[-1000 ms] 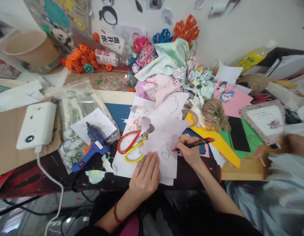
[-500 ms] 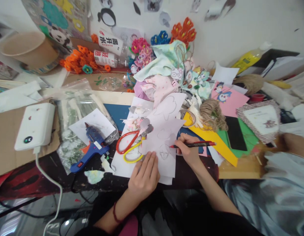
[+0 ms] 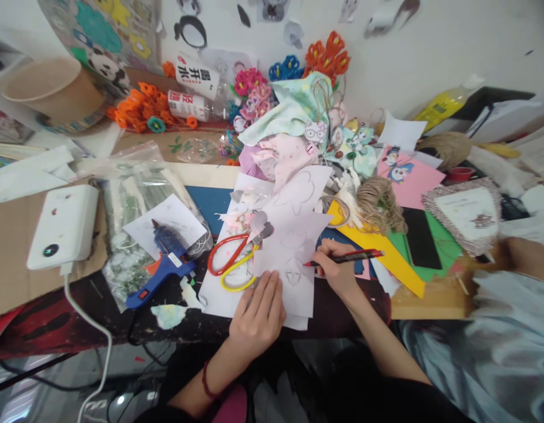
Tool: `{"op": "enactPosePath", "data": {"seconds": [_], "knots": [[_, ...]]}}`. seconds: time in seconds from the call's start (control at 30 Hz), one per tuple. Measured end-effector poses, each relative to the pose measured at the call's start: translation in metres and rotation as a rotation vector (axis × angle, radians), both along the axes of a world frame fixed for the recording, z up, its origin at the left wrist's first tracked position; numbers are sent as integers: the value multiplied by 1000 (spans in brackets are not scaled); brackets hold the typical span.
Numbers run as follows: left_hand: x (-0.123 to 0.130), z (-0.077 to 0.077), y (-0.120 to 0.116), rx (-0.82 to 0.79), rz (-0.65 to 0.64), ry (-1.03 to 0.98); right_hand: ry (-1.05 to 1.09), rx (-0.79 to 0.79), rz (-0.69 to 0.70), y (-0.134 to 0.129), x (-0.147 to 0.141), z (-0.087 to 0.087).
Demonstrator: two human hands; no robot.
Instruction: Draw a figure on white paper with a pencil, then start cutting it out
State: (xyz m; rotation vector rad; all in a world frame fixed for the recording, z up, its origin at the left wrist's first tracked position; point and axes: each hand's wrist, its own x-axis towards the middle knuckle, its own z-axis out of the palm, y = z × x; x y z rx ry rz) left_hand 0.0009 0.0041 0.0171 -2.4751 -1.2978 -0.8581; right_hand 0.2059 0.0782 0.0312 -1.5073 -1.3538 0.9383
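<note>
My left hand [image 3: 259, 308] lies flat with its fingers stretched out, pressing on the lower left of a white sheet of paper [image 3: 305, 299]. Pencil-like outlines, rounded shapes and a small figure, are drawn on this sheet. In my right hand [image 3: 336, 271] is a red and black pen [image 3: 358, 257], its tip at the sheet's right edge beside the lowest drawing. Scissors [image 3: 239, 285] with one red and one yellow handle loop lie just beyond my left fingertips, their blades partly covered by grey and white paper scraps.
A blue glue gun [image 3: 173, 258] rests on a white card at left, near a white power bank [image 3: 63, 226] with a cable. Fabric pieces [image 3: 283, 153], twine [image 3: 378, 202] and a black phone [image 3: 422, 238] crowd the far and right side. Another person's arm [image 3: 530, 258] is at far right.
The pen's rear end has dipped slightly, while its tip stays near the sheet's right edge. A little more line seems to show around the lowest drawing. My left hand holds its place.
</note>
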Motion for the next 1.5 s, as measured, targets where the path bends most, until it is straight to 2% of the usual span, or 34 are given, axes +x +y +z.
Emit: {"op": "enactPosePath", "data": {"seconds": [0.43, 1.13, 1.23, 1.4, 1.5], "knots": [[0, -2, -1, 14, 5, 2, -40, 5, 14, 1, 1, 1], [0, -1, -1, 7, 1, -8, 8, 38, 28, 0, 0, -1], [0, -2, -1, 7, 0, -10, 36, 81, -24, -1, 1, -1], [0, -5, -2, 17, 5, -13, 114, 206, -254, -15, 3, 4], [-1, -5, -2, 13, 3, -11, 110, 156, -305, -29, 0, 6]]}}
